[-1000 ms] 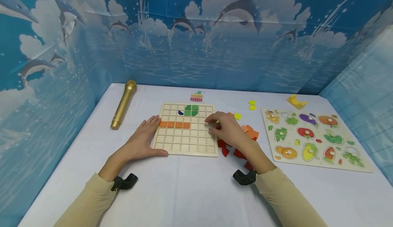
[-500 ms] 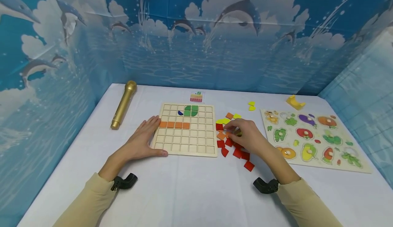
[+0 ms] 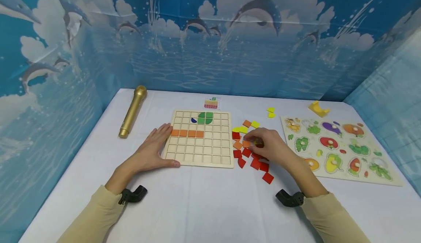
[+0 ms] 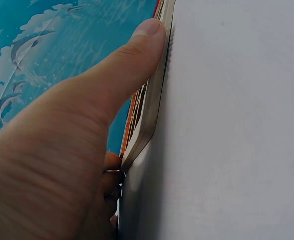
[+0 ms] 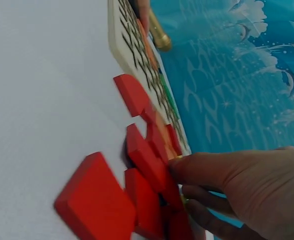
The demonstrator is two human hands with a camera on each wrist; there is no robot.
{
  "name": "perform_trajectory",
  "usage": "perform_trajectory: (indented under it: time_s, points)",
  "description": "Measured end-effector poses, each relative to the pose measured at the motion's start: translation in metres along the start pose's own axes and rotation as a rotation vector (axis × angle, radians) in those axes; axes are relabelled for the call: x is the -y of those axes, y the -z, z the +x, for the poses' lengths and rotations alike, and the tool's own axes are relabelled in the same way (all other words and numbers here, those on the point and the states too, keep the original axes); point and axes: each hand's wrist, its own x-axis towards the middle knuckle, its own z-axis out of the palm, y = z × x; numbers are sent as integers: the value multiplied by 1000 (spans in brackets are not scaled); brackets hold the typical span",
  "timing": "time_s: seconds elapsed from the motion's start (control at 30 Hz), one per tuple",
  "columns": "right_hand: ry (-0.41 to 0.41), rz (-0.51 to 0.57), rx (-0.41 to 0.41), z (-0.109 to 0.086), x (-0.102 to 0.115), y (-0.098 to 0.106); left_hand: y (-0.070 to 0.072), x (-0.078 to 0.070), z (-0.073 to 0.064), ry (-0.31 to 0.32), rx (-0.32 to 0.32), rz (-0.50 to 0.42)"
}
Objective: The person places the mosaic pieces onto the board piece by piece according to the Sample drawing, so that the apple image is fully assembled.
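Note:
A pale wooden grid board (image 3: pixel 198 159) lies in front of me. Four-sided orange tiles (image 3: pixel 187 133) form a row on its left side, with green tiles (image 3: pixel 205 117) and a small dark blue piece (image 3: pixel 193 120) above. My left hand (image 3: pixel 151 148) rests at the board's left edge, fingers straight and thumb along the front edge; the left wrist view shows the thumb (image 4: pixel 141 45) touching the rim. My right hand (image 3: pixel 271 146) reaches into loose red tiles (image 3: pixel 255 163) and orange tiles (image 3: pixel 238 145), fingers bent. Whether it pinches a tile is hidden.
A small pattern card (image 3: pixel 212 103) lies behind the board. To the left is a gold microphone-shaped stick (image 3: pixel 132 113). A vegetable knob puzzle (image 3: pixel 342 151) lies at the right, with a yellow curved piece (image 3: pixel 318 109) behind it. Yellow pieces (image 3: pixel 270 112) lie near the back.
My right hand has moved from over the board's right edge rightward to the loose tiles, where it has stayed for about the last half second. My left hand and the board's tiles look unchanged.

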Motion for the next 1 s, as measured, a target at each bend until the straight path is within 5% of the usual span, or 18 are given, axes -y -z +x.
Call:
perform_trajectory:
  time_s: [0.7, 1.0]
  points:
    - [-9, 66, -93, 2, -3, -6, -1, 0, -2, 4, -5, 4]
    - [60, 100, -123, 15, 11, -6, 1, -1, 0, -5, -1, -3]
